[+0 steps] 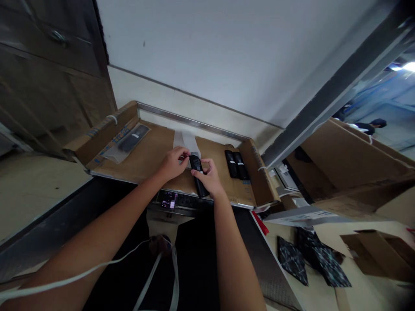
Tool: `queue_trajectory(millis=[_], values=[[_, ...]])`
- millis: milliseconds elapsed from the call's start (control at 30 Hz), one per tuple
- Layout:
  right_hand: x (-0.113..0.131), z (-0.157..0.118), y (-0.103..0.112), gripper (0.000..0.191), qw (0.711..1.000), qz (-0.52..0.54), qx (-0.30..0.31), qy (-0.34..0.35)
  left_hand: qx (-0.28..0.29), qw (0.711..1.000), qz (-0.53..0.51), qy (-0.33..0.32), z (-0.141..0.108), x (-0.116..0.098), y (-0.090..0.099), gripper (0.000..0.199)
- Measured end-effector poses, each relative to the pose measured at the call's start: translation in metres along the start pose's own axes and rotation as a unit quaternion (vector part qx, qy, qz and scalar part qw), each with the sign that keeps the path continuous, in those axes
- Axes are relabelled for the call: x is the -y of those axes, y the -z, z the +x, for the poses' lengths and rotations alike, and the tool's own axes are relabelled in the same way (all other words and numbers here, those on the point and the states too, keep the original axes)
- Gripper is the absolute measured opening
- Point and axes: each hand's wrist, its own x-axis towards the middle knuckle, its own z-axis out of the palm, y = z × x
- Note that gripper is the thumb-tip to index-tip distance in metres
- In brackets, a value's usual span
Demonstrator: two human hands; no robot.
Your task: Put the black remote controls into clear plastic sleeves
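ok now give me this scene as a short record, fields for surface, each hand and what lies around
surface: cardboard with raised flaps at left and right
right hand: grips a long black item
left hand: fingers at the far end of that item; exact contact unclear
beyond hands: translucent sleeve, lying flat
right side: two black items side by side, each with a pale band
left side: dark item in a clear bag
floor, right: dark patterned packages and an open cardboard box
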Motion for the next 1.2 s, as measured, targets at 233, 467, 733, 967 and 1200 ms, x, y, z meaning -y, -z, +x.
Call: queue_trajectory(millis=[233, 467, 733, 967, 1200], values=[[-0.005, 0.002, 0.0, 0.056, 0.999, -0.018, -0.034, 0.01, 0.016, 0.999, 0.031, 0.02, 0.0, 0.001, -0.003, 0.012], [-0.009, 0.01, -0.001, 0.048, 0.988, -0.07, -0.13, 0.054, 0.101, 0.995, 0.004, 0.011, -0.002, -0.006, -0.003, 0.009], [-0.014, 0.012, -0.001, 0.059, 0.99, -0.057, -0.132, 0.015, 0.109, 0.994, 0.006, 0.024, -0.004, -0.004, -0.005, 0.012], [-0.014, 0.008, 0.001, 0.05, 0.992, -0.04, -0.114, 0.042, 0.114, 0.993, -0.017, 0.027, -0.004, -0.002, -0.006, 0.012], [-0.01, 0.006, -0.001, 0.05, 0.988, -0.042, -0.146, 0.035, 0.124, 0.992, -0.015, 0.022, -0.004, -0.001, -0.006, 0.012]])
